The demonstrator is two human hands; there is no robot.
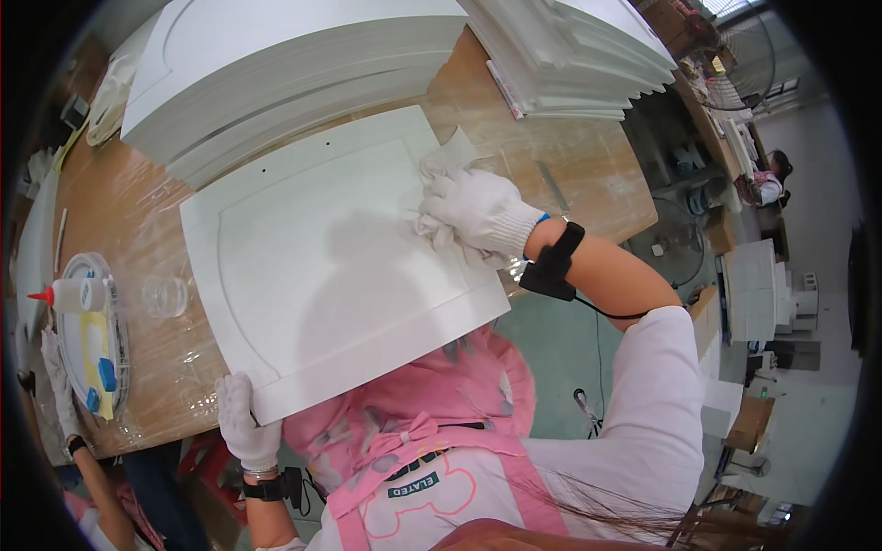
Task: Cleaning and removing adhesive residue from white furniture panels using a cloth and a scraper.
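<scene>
1. The bench (570, 174), wrapped in clear film, fills the upper and middle frame. The film is wrinkled and glossy, so it probably offers little grip to anything resting on it.
2. Two stacks of white panels (303, 64) sit at upper left and upper right. The left stack stands just beside the work; a hard shove upward in frame could knock into it.
3. The white door panel (331, 266) lies flat at frame centre, with its lower corner overhanging the bench edge toward the person. Risk: pressure near that edge could tip or slide it.
4. The right hand (478, 211), gloved, is closed around a white cloth (450, 156) and presses it onto the panel's upper right corner. Grit caught in the cloth could scratch the finish.
5. The left hand (246, 418), gloved, has its fingers curled over the lower left corner, steadying the panel. If that grip slackens, the panel may skate.
6. A squeeze bottle with red tip (69, 296) lies on a round tray at the left edge, well apart. A clear cup (167, 296) stands beside it; a sliding panel might upset it.
</scene>
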